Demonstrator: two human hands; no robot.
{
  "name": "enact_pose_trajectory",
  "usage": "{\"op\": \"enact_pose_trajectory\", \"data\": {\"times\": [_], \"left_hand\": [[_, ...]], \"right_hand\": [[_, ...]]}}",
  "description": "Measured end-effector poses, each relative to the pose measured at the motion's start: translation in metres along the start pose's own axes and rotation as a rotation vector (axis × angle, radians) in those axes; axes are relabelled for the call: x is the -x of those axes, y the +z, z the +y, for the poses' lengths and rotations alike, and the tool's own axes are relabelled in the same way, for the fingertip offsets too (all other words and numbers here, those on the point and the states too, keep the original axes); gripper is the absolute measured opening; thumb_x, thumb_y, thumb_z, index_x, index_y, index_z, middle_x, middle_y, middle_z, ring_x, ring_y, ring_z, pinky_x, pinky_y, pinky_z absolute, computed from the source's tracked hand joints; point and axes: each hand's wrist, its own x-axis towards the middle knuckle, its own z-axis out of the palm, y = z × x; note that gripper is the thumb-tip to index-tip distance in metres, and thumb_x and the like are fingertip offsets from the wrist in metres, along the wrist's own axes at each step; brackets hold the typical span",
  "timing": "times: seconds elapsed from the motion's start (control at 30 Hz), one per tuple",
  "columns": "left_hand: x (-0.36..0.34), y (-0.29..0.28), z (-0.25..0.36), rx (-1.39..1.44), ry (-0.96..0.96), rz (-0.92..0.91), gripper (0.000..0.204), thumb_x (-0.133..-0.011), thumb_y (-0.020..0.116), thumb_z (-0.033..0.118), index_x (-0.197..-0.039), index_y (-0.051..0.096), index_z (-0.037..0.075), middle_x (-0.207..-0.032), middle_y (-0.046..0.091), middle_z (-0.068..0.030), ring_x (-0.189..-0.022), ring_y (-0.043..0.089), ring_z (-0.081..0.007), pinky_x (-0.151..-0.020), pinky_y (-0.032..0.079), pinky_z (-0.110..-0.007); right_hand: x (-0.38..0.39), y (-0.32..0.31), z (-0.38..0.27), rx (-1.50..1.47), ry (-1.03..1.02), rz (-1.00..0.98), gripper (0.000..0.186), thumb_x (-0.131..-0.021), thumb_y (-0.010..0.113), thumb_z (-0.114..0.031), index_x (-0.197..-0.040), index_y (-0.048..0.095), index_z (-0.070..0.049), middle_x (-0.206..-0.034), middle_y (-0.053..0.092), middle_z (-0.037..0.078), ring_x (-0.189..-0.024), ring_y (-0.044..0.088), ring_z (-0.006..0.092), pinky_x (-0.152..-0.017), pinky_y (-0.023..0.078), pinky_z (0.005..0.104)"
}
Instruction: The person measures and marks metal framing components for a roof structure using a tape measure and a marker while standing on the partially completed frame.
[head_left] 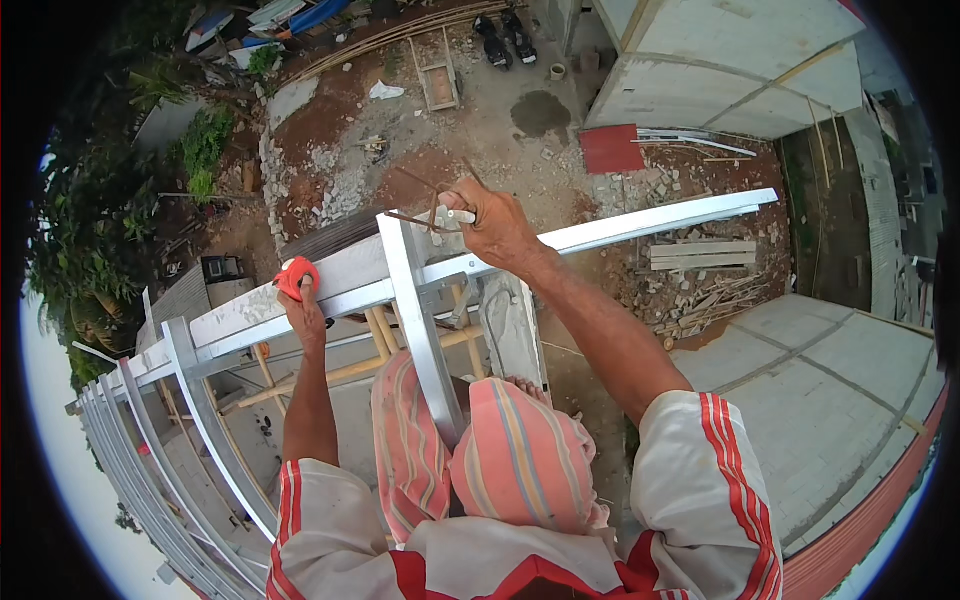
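Note:
My left hand [304, 308] is closed around a red, rounded tape measure [296, 277] at the top of a pale concrete beam. Further right, my right hand [495, 228] grips thin rusty-brown rods [428, 184] above a long silver metal channel [640, 222]. A small whitish piece [462, 216] also shows at its fingers; I cannot make out what it is. Between the hands, a silver metal rafter [408, 275] crosses the channel and runs back toward my legs, clad in striped pink cloth [525, 455].
I am high above the ground. Several curved silver rafters [205, 410] line the left side, with bamboo poles [380, 330] beneath. Below lie a handcart [438, 86], a red sheet [612, 149], stacked planks [703, 255] and rubble [340, 185]. Grey block walls [800, 370] stand at right.

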Motion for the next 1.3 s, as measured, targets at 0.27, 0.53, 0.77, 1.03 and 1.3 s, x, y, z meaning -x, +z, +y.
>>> {"op": "enact_pose_trajectory", "data": {"times": [0.27, 0.53, 0.77, 1.03, 1.3], "left_hand": [[0.003, -0.009, -0.012, -0.015, -0.056, 0.021, 0.052, -0.086, 0.063, 0.042, -0.114, 0.046, 0.001, -0.097, 0.062, -0.0177, -0.087, 0.06, -0.0304, -0.081, 0.046, -0.037], [-0.003, -0.009, -0.006, -0.163, -0.108, 0.002, 0.058, -0.083, 0.065, 0.047, -0.11, 0.044, 0.0, -0.093, 0.063, -0.0219, -0.086, 0.063, -0.039, -0.077, 0.047, -0.043], [0.003, -0.011, -0.008, -0.105, -0.126, -0.011, 0.055, -0.083, 0.065, 0.045, -0.108, 0.044, 0.001, -0.092, 0.063, -0.0213, -0.085, 0.063, -0.0382, -0.078, 0.048, -0.042], [0.0, -0.007, -0.02, -0.024, -0.09, -0.013, 0.056, -0.082, 0.066, 0.046, -0.107, 0.045, 0.0, -0.092, 0.062, -0.0214, -0.086, 0.062, -0.0384, -0.079, 0.048, -0.04], [-0.003, -0.007, -0.021, -0.089, -0.119, -0.037, 0.051, -0.085, 0.065, 0.043, -0.107, 0.047, 0.002, -0.092, 0.061, -0.012, -0.084, 0.06, -0.0229, -0.078, 0.047, -0.032]], "right_hand": [[0.001, 0.009, -0.004, -0.002, 0.039, 0.051, 0.019, -0.096, 0.054, -0.023, -0.091, 0.051, -0.005, -0.071, 0.058, 0.017, -0.062, 0.05, 0.0297, -0.059, 0.044, 0.0345], [0.002, 0.003, 0.004, -0.014, -0.044, 0.14, 0.024, -0.097, 0.053, -0.025, -0.086, 0.048, -0.004, -0.064, 0.048, 0.011, -0.059, 0.042, 0.0178, -0.058, 0.042, 0.0299], [0.0, 0.011, 0.001, -0.011, 0.006, 0.15, 0.029, -0.099, 0.05, -0.027, -0.085, 0.053, -0.002, -0.069, 0.049, 0.0, -0.067, 0.041, 0.0094, -0.062, 0.039, 0.0253], [0.0, 0.007, 0.001, -0.029, -0.01, 0.14, 0.026, -0.097, 0.055, -0.025, -0.084, 0.049, -0.003, -0.066, 0.046, 0.009, -0.065, 0.039, 0.0125, -0.06, 0.041, 0.0293], [0.003, 0.008, -0.001, -0.023, -0.028, 0.169, 0.032, -0.099, 0.051, -0.03, -0.084, 0.053, -0.002, -0.068, 0.046, -0.001, -0.066, 0.039, 0.0079, -0.059, 0.038, 0.0255]]}}
